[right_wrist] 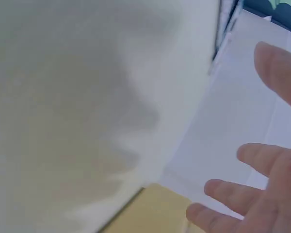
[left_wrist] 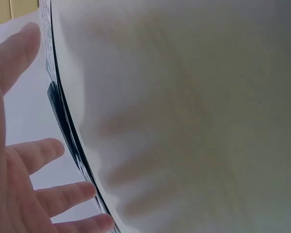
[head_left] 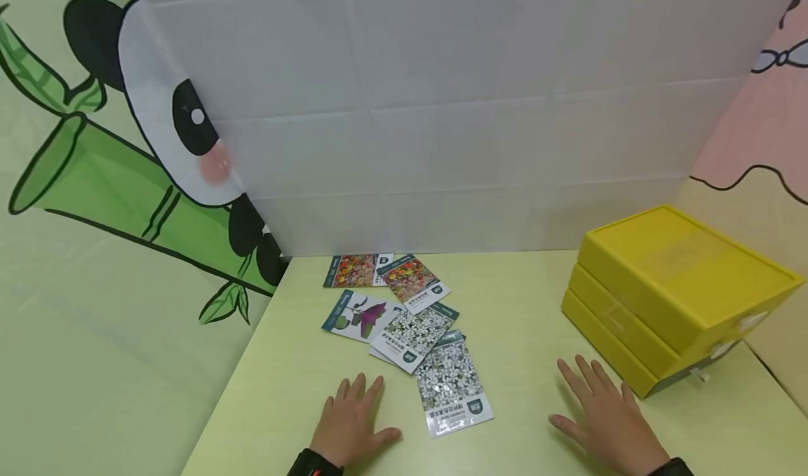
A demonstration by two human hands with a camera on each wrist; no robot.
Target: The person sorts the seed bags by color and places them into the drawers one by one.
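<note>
My left hand [head_left: 353, 423] has its fingers spread, low over the table and just left of a flower seed packet [head_left: 453, 385] with white blossoms. Nothing is in its grasp. Behind that packet lie another white-blossom packet [head_left: 410, 336] and one with a purple flower [head_left: 366, 318]; they overlap. Two packets with red and orange blooms, one flat at the back [head_left: 353, 271] and one slanted [head_left: 413, 283], lie furthest away. To the right, my right hand [head_left: 606, 416] is also spread and holds nothing, its fingertips near a yellow drawer box [head_left: 682, 287].
The yellow box has stacked drawers and stands at the right of the pale table [head_left: 517, 315]. A white sheet [head_left: 442, 111] closes off the back. On the left hangs a green cloth [head_left: 82, 336] with a panda print; a pink and cream one [head_left: 751, 139] hangs on the right.
</note>
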